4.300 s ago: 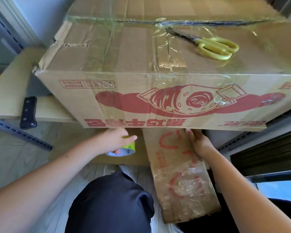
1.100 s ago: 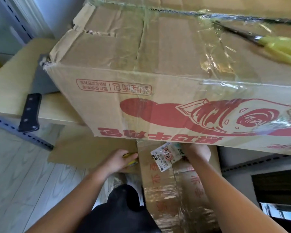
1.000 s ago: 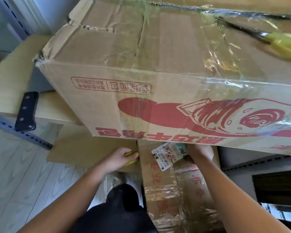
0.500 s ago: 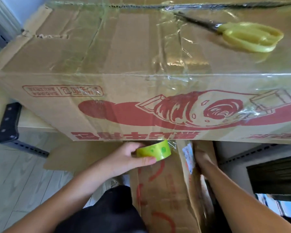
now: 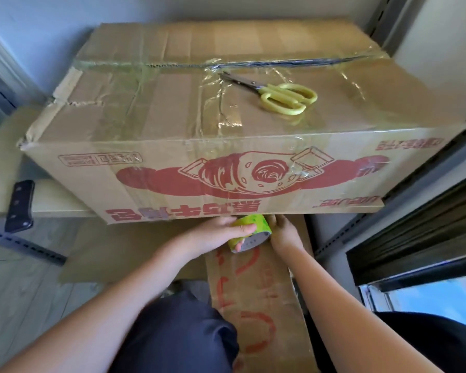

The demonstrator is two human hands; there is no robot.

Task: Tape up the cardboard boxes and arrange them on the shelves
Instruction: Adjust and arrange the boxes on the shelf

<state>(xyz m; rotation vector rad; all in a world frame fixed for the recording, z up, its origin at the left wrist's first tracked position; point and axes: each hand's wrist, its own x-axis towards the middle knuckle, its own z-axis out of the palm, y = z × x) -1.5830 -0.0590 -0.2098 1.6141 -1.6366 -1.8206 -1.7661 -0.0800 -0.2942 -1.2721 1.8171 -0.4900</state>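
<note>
Both forearms are bare from the lower frame edge up to the wrists, with no sleeves, watch, bracelet or rings showing on the left hand or the right hand. The fingernails that can be seen are short and unpainted. Between the arms a leg is clad in dark navy, smooth-woven fabric trousers, rounded over the knee with soft folds, and a second patch of the same dark cloth fills the lower right corner.
</note>
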